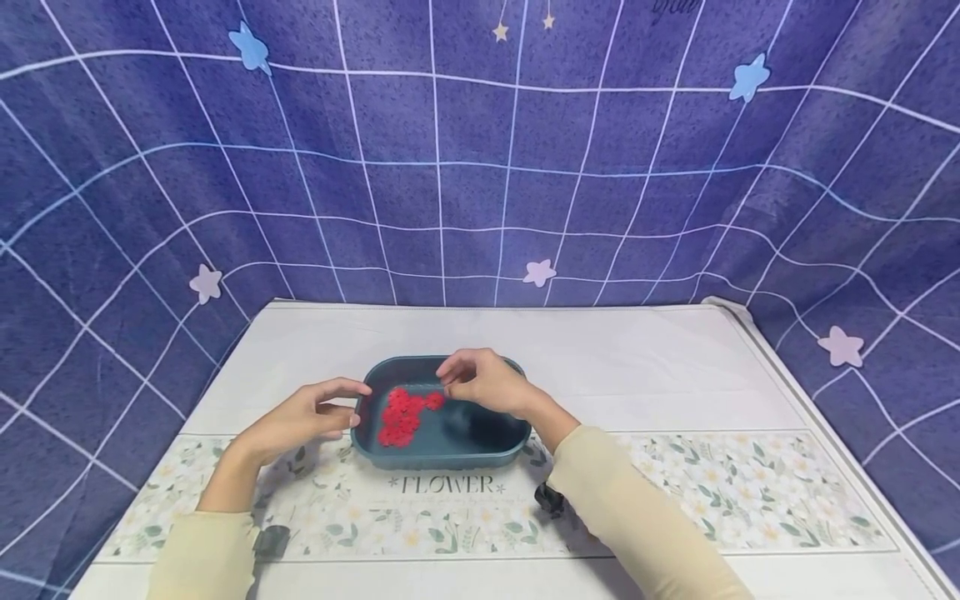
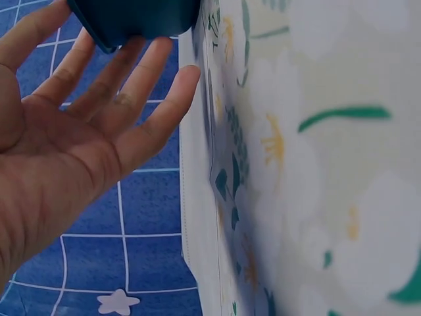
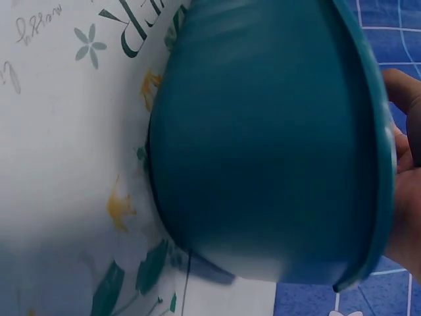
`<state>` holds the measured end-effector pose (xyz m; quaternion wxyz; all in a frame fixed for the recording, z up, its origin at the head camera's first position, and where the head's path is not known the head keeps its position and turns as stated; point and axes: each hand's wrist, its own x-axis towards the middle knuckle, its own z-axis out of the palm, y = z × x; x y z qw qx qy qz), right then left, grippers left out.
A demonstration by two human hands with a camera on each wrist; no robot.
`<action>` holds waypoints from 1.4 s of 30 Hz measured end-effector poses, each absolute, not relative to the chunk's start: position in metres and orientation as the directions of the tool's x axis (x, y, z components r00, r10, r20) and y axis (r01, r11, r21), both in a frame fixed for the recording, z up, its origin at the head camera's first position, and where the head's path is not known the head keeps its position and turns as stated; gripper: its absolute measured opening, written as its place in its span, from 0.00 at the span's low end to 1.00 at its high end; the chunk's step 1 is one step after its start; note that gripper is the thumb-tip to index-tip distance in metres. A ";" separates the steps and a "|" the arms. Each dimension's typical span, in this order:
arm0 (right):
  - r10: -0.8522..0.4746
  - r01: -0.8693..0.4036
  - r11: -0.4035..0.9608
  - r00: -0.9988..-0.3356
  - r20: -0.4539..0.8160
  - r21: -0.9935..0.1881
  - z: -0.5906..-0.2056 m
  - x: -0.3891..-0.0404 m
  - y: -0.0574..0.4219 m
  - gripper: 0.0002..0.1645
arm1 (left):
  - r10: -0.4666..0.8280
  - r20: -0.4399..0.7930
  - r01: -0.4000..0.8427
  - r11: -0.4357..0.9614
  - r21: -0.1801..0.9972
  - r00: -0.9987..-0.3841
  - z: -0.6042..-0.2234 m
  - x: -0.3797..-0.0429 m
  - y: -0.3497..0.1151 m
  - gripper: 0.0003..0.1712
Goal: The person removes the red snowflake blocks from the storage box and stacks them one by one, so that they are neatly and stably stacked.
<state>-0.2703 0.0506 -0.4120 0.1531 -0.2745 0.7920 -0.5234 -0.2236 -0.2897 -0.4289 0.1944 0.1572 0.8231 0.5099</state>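
Observation:
A dark teal oval basin (image 1: 442,461) stands upright on the table. Inside, toward its left end, lies a cluster of small red flower-shaped pieces (image 1: 401,419). One separate red piece (image 1: 434,401) lies just right of that cluster. My left hand (image 1: 300,417) is at the basin's left end, thumb and index finger apart beside the rim; the left wrist view shows its fingers spread below the basin wall (image 2: 141,18). Over the basin's back half hangs my right hand (image 1: 487,385), fingers bent, their tips close to the separate piece. In the right wrist view the basin wall (image 3: 263,145) hides most of that hand.
Under the basin lies a white table cover (image 1: 622,358) with a floral band (image 1: 720,492) and the printed word FLOWER (image 1: 447,484). A blue cloth (image 1: 480,192) with white grid lines and stars rises behind and at both sides. Dark straps (image 1: 550,499) sit by the wrists.

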 end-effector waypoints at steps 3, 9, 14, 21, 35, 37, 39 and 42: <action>-0.594 -0.259 0.295 -0.804 0.035 -0.920 -0.415 -0.272 0.046 0.14 | 0.455 -0.161 0.059 0.432 0.900 -0.876 -0.429 -0.225 -0.288 0.33; -0.594 -0.236 0.296 -0.804 0.015 -0.926 -0.420 -0.275 0.043 0.15 | 0.458 -0.157 0.056 0.417 0.907 -0.875 -0.430 -0.228 -0.285 0.34; -0.595 -0.217 0.305 -0.803 -0.008 -0.927 -0.430 -0.279 0.042 0.17 | 0.461 -0.158 0.051 0.408 0.911 -0.873 -0.430 -0.228 -0.284 0.35; -0.560 -0.231 0.386 -0.828 -0.028 -0.893 -0.441 -0.281 0.038 0.16 | 0.463 -0.155 0.057 0.411 0.910 -0.873 -0.430 -0.225 -0.284 0.35; -0.523 -0.213 0.490 -0.848 -0.090 -0.845 -0.445 -0.286 0.026 0.19 | 0.441 -0.154 0.052 0.420 0.906 -0.884 -0.428 -0.224 -0.287 0.34; -0.513 -0.200 0.491 -0.853 -0.096 -0.848 -0.446 -0.286 0.025 0.21 | 0.440 -0.153 0.054 0.423 0.905 -0.885 -0.428 -0.224 -0.288 0.34; -0.497 -0.201 0.513 -0.862 -0.099 -0.835 -0.447 -0.286 0.023 0.22 | 0.439 -0.154 0.051 0.422 0.905 -0.885 -0.429 -0.223 -0.288 0.34; -0.474 -0.214 0.572 -0.874 -0.105 -0.792 -0.447 -0.285 0.021 0.23 | 0.444 -0.152 0.055 0.419 0.906 -0.883 -0.429 -0.222 -0.288 0.34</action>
